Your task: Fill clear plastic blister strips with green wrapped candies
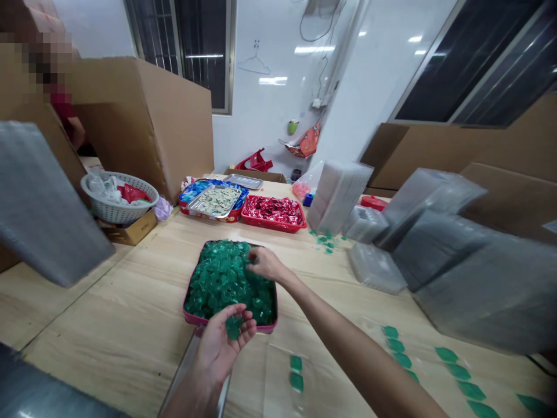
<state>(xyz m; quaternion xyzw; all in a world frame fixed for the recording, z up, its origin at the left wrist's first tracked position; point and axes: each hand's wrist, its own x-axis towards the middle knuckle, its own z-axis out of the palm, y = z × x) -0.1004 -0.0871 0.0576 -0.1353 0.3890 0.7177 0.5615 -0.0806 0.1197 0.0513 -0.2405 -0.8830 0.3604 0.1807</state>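
Observation:
My left hand is turned palm up over the near edge of a pink-rimmed tray. Its fingers curl round a small shiny green packet. Heaped in the tray are many similar green packets. My right hand reaches to the tray's right side, fingertips pinched together at the heap; what lies between them is hidden. Right of my left forearm, two flat green pieces lie on a clear plastic sheet. Several more green pieces lie in rows at the lower right.
Behind are a red tray of red packets and a metal tray of small pale pieces. Stacks of clear plastic stand at right. A white basket and cardboard box are at left, where another person's arm shows.

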